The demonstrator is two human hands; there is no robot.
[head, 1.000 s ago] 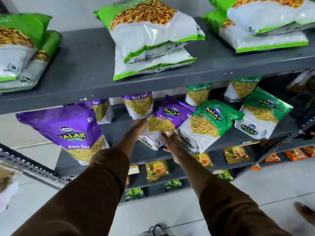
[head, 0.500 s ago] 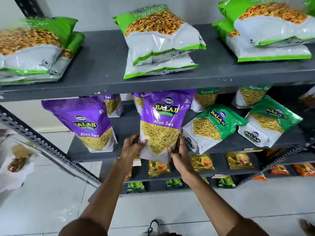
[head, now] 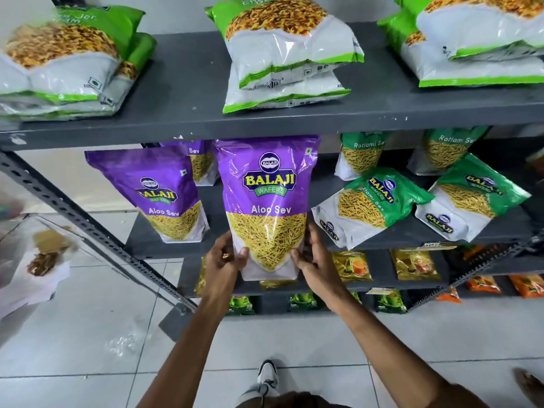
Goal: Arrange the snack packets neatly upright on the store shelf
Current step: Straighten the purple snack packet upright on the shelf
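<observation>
while both hands grip its lower corners, the purple packet (head: 266,201) stands upright, long axis vertical, label facing out, at the middle shelf (head: 412,234) front; left hand (head: 225,257) and right hand (head: 313,259) clasp it; its base edge hides behind fingers, top under the upper shelf

The purple packet (head: 266,207) is glossy plastic film with glare streaks. The green packets (head: 372,206) shine likewise. The shelf (head: 191,83) is matt grey painted metal, its upright (head: 88,228) perforated. Floor tiles (head: 88,334) look smooth, slightly glossy.
</observation>
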